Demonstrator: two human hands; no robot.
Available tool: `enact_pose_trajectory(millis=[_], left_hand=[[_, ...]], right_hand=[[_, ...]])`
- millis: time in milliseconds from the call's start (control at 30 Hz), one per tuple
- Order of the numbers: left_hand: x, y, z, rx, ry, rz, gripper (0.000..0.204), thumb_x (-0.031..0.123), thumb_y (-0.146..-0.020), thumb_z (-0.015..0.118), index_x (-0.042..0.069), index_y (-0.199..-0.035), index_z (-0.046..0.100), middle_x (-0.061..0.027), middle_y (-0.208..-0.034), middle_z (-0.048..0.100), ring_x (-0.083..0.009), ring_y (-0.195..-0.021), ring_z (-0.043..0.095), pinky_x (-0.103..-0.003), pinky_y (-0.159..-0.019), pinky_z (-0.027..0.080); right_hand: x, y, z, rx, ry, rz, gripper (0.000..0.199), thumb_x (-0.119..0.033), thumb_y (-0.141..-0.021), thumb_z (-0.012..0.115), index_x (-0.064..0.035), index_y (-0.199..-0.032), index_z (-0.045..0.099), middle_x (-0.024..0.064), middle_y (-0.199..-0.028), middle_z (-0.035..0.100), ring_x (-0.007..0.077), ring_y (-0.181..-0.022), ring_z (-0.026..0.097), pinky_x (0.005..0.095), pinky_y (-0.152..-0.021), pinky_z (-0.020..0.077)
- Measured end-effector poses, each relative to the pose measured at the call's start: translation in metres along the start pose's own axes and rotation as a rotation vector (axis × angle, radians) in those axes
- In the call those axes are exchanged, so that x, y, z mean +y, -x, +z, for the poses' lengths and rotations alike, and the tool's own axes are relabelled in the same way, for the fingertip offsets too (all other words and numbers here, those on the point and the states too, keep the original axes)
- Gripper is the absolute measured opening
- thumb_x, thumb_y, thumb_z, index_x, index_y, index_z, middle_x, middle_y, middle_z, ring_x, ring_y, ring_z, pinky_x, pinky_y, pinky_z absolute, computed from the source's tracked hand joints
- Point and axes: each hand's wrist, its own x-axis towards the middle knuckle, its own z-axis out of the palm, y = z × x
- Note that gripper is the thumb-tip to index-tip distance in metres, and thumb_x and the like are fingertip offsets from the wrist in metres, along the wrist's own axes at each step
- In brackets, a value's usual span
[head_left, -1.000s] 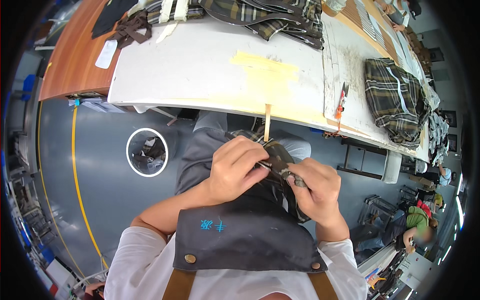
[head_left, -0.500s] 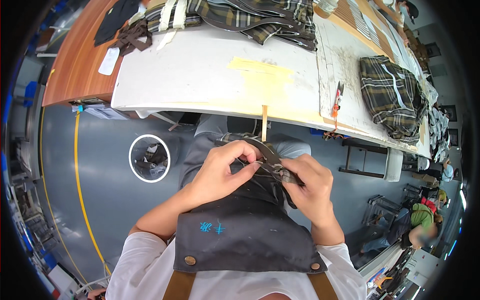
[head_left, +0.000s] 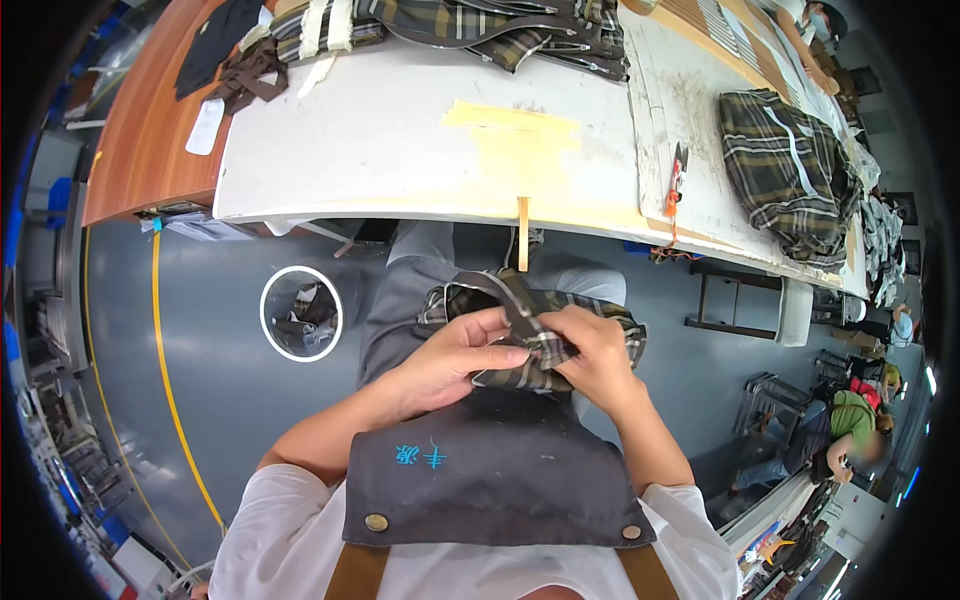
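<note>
A plaid fabric piece with a dark binding strip [head_left: 508, 377] is bunched over my lap, in front of the table edge. My left hand [head_left: 452, 362] pinches its near edge between thumb and fingers. Close beside it, my right hand [head_left: 592, 352] grips the folded cloth and dark strip from the other side. Some of the fabric spreads out past my right knuckles. The fingertips of both hands are partly hidden by cloth. A narrow wooden strip [head_left: 523, 235] sticks out from the table edge just beyond the fabric.
The white worktable [head_left: 340, 150] bears yellow tape [head_left: 515, 150], stacked plaid pieces [head_left: 480, 25], red-handled thread snips [head_left: 677, 178] and a plaid bundle [head_left: 785, 180]. A white-rimmed bin [head_left: 267, 315] holding scraps stands on the floor at left. Another person [head_left: 850, 415] sits far right.
The cloth has been turned and spread, so more of its plaid shows on my lap. My right hand has shifted left, closer to my left hand.
</note>
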Motion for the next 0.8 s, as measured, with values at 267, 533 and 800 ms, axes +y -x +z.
enact_pose_trajectory(millis=[267,533,800], left_hand=[[-0.014,-0.009,-0.032,-0.148,0.121,-0.186,0.023,0.006,-0.081,0.060,0.000,-0.104,0.060,-0.0051,-0.096,0.063,-0.0120,-0.086,0.060,-0.027,-0.080,0.047],[-0.014,-0.031,-0.037,0.074,0.250,-0.156,0.023,0.024,-0.088,0.056,0.003,-0.098,0.060,-0.0057,-0.094,0.061,-0.0127,-0.084,0.060,-0.027,-0.073,0.050],[-0.014,-0.042,-0.044,0.171,0.380,-0.150,0.032,0.027,-0.091,0.051,0.001,-0.109,0.053,-0.0098,-0.105,0.059,-0.0195,-0.096,0.058,-0.035,-0.085,0.047]], right_hand=[[0.028,0.002,0.022,-0.223,-0.569,0.271,0.028,-0.012,-0.068,0.076,-0.0029,-0.084,0.056,-0.0001,-0.060,0.050,0.0054,-0.053,0.042,0.0204,-0.047,0.0342],[0.040,-0.005,0.034,0.168,-0.397,0.086,0.028,-0.004,-0.071,0.071,-0.0020,-0.095,0.058,0.0059,-0.078,0.058,0.0120,-0.062,0.050,0.0237,-0.056,0.0421],[0.036,-0.011,0.037,0.241,-0.303,0.240,0.006,0.002,-0.077,0.062,0.0033,-0.081,0.059,0.0080,-0.078,0.061,0.0124,-0.069,0.057,0.0225,-0.063,0.0447]])
